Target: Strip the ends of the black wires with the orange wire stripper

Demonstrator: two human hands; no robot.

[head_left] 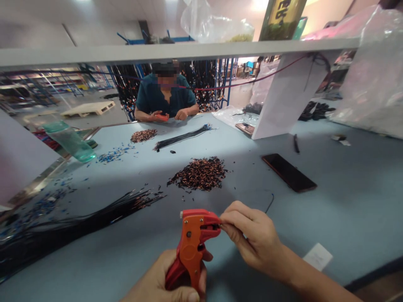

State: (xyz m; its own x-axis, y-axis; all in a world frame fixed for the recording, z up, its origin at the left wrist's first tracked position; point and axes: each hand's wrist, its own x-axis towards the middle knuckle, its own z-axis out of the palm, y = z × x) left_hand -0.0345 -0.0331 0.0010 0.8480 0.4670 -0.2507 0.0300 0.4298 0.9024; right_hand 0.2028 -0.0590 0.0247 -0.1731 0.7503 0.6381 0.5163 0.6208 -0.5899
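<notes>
While the left grip (160,272) wraps one stripper (190,239), the right grip (256,239) pinches one wire (270,204).

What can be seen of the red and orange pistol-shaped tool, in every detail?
The red and orange pistol-shaped tool has a red head and an orange side plate with small round fasteners; it looks hard, perhaps painted metal. It stands roughly upright, raised above the blue-grey flat tabletop, its handles gripped by the bare left hand. Its slotted nose touches, or nearly touches, the bare right hand.
</notes>
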